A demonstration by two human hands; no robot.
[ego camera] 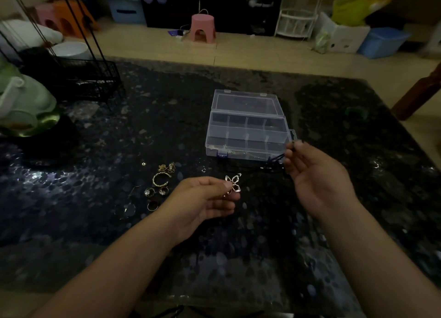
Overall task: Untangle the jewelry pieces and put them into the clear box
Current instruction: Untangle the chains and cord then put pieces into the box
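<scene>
The butterfly pendant (233, 183) is pinched by the left hand (202, 198), its dark cord (278, 157) by the right hand (315, 174), beside the open clear box (248, 136). Slack is best kept while the cord is teased free.

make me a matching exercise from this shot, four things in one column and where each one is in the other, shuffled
Things:
1. butterfly pendant
2. dark cord
3. rings
4. pink stool

Places:
A. on the floor past the table
B. pinched in the left hand
C. lying on the table, left of the left hand
D. pinched in the right hand

Pairs: 1-B, 2-D, 3-C, 4-A
</scene>
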